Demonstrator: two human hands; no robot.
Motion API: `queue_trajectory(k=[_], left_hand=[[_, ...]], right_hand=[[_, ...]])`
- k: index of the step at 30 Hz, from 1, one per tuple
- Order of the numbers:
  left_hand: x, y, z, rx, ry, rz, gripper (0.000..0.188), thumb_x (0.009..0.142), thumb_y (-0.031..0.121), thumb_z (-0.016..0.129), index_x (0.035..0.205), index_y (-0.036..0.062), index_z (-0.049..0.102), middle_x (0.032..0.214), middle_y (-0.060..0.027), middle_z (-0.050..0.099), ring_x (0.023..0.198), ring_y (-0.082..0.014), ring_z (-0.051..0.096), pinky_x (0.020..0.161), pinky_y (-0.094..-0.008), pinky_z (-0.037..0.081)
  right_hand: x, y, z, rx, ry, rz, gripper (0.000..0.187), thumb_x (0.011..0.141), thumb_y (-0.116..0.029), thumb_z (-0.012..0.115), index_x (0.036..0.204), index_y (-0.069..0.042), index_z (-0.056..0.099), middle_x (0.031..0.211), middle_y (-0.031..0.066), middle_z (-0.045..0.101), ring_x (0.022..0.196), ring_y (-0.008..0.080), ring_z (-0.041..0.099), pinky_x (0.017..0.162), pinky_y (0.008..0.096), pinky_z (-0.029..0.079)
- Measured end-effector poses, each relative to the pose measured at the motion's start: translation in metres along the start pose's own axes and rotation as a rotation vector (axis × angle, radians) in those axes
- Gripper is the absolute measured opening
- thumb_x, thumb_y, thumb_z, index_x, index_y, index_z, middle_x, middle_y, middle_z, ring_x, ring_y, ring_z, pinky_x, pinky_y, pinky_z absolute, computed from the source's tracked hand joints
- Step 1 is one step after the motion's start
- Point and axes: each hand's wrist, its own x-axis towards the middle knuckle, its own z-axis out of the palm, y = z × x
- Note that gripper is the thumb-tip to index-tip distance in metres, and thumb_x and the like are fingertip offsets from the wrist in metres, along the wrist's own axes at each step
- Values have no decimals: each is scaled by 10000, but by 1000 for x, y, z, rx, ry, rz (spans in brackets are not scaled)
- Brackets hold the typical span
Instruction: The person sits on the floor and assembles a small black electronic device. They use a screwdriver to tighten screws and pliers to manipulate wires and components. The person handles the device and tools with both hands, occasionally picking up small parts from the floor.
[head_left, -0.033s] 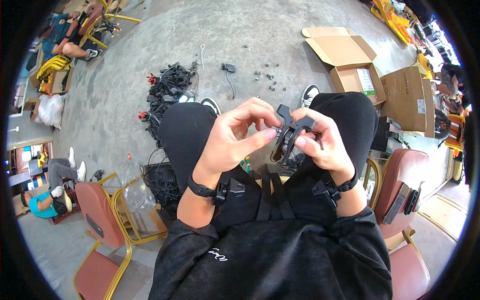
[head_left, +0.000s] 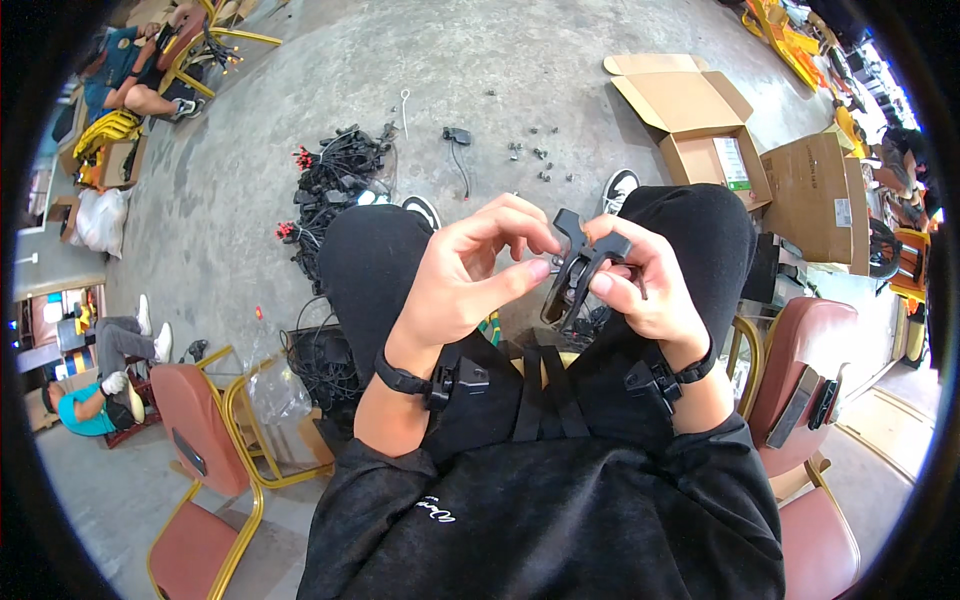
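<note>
A black plastic forked bracket [head_left: 585,262] with flared ends is held up in front of my knees. My right hand [head_left: 648,268] grips it between thumb and fingers on its right side. On the other side, my left hand [head_left: 478,262] has its thumb and index fingertips drawn close together at the bracket's edge. Something small and shiny shows by those fingertips, too small to name. Each wrist wears a black strap with a small black mount, the left mount [head_left: 460,383] and the right mount [head_left: 650,382].
A pile of black cabled parts [head_left: 340,180] lies on the floor at left, with one cabled part [head_left: 457,136] apart. Several small dark pieces [head_left: 540,153] are scattered ahead. An opened cardboard box [head_left: 700,150] is at right. Chairs [head_left: 205,430] flank me; other people sit at left.
</note>
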Motion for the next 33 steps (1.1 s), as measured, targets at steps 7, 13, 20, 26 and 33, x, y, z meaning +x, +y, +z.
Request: queue_trajectory(k=[7,13,20,26,33], left_hand=[[2,-4,-2,-85,-25,-139,66,902,44,590,938,-3,619,927,-44,602,898,-107,526,815,-268,398],[-1,0,-4,-81,-80,-136,65,895,50,608,929,-3,622,924,-38,588,885,-109,516,808,-266,395],[-1,-2,1,47,-12,46,105,815,-9,677,913,9,646,936,-43,579,860,-123,513,778,-259,392],[1,-5,7,525,104,424,219,691,-41,743,884,29,667,864,-63,588,767,-185,563,688,-280,425],[4,-6,9,821,174,596,267,660,-32,754,902,49,678,834,-63,597,755,-227,587,684,-316,451]], right_hand=[[0,2,0,33,1,6,302,860,-180,691,1096,-46,558,783,-78,506,675,-18,389,592,143,318],[0,-1,2,59,-70,44,252,872,-163,679,1049,-62,530,783,-72,519,684,-22,407,583,151,318],[1,9,1,156,-89,44,227,890,-211,663,1011,-76,527,736,-88,471,645,-3,393,561,179,315],[-1,9,-3,388,-85,109,243,911,-199,628,1095,-57,555,798,-57,567,673,19,477,563,187,370],[3,15,-11,457,-86,168,283,900,-205,637,1126,-52,562,852,-41,601,692,28,507,584,190,405]])
